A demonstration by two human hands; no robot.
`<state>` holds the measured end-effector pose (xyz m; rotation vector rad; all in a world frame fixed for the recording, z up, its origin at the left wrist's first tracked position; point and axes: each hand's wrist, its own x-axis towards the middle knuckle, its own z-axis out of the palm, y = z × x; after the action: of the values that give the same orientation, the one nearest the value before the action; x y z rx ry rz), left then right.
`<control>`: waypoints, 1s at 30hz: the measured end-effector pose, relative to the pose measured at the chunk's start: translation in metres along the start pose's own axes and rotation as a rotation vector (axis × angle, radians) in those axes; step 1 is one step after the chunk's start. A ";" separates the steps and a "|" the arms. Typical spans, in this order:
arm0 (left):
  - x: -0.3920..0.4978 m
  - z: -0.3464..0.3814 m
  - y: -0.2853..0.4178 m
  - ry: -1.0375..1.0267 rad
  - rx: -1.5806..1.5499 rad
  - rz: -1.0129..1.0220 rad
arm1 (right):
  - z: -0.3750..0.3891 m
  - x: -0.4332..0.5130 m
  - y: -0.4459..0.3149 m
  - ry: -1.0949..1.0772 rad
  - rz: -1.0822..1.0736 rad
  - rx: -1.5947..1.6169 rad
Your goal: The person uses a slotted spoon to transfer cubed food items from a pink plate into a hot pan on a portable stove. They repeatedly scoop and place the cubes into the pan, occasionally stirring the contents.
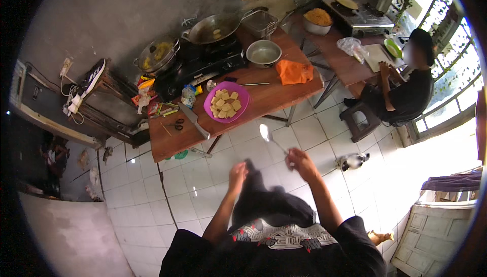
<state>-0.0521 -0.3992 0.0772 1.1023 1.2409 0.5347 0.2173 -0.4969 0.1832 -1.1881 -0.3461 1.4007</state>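
Observation:
My right hand (299,161) grips the handle of a metal spoon (267,134), its bowl pointing away from me over the tiled floor. My left hand (238,173) hangs in front of my leg, apart from the table; no object shows in it, and blur hides whether its fingers are closed. Beyond both hands stands a wooden table (167,146). On it a magenta plastic bowl (246,102) holds several pale, flat square pieces (226,106). Left of the bowl lie a large knife (194,121) and a pair of black-handled scissors (176,125).
A black gas stove (213,66) carries a wok (203,33) and a lidded pan (158,54). A metal bowl (264,52) and an orange cloth (295,72) are at right. A seated person (412,83) works at another table (348,70). Two cats (352,161) are on the floor.

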 end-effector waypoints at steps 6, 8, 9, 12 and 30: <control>-0.057 0.045 -0.010 -0.185 0.015 -0.037 | -0.040 -0.119 0.052 -0.018 0.102 0.009; -0.074 0.042 -0.012 -0.246 0.063 0.020 | -0.045 -0.146 0.069 -0.039 0.098 0.034; -0.083 0.036 -0.013 -0.244 0.068 0.017 | -0.042 -0.155 0.078 -0.018 0.125 0.021; -0.124 0.005 -0.033 -0.175 0.085 -0.032 | -0.022 -0.172 0.100 -0.079 0.116 -0.056; -0.385 -0.146 -0.225 0.281 -0.170 -0.149 | 0.144 -0.211 0.302 -0.660 -0.291 -0.802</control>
<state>-0.3527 -0.7597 0.0708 0.8035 1.4785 0.6843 -0.1157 -0.6939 0.1009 -1.1793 -1.5938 1.3938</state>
